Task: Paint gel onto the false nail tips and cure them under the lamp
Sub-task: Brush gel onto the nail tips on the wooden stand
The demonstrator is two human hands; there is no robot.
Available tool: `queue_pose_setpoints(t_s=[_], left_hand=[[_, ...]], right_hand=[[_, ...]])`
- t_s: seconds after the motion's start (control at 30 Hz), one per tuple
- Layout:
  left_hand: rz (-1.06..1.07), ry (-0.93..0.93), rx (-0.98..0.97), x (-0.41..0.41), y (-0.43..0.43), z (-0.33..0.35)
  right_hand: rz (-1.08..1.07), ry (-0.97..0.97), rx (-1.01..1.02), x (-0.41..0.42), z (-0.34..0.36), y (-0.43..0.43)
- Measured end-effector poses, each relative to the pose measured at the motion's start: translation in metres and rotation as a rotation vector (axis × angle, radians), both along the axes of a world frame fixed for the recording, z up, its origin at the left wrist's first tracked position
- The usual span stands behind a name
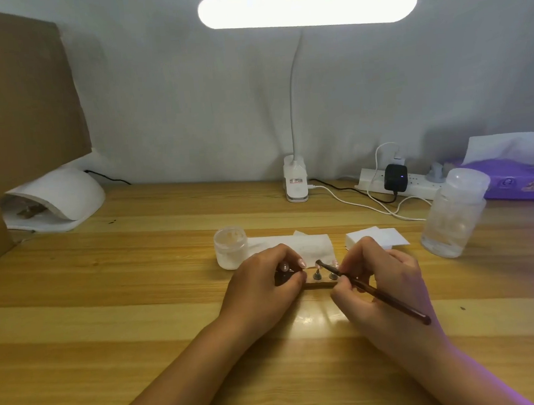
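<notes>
A dark stand bearing small pale nail tips on upright pegs lies on the table, with a reddish-brown brush slanted over it, an open translucent gel jar just behind-left, and a white domed curing lamp well apart at rear left.

Overexposed desk lamp lights the scene from above and behind. Its glare pools on the table between the wrists. Soft shadows mottle the wall. Violet flare tints the right edge. Wide-angle bending shows at the borders, and detail at the brush and nail stand is soft.
</notes>
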State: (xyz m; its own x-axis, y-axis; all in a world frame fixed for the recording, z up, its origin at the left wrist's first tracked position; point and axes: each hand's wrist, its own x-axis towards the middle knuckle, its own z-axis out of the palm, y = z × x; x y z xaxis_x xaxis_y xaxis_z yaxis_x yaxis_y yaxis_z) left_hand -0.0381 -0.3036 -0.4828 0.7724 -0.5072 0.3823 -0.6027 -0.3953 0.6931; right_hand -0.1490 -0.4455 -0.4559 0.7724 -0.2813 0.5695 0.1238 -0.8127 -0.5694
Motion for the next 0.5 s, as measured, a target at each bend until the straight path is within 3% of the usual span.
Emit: queue_pose_setpoints(t_s=[0.37,0.5], left_hand=[[0.003,-0.030,0.034,0.0008,-0.0003,-0.0017],[0.002,-0.042,0.032,0.0012,-0.0001,-0.0028]], right_hand=[[-0.026,-0.074,0.085,-0.0062,0.0065,-0.0021],[-0.071,-0.031,0.022,-0.0059,0.0059,-0.0076]])
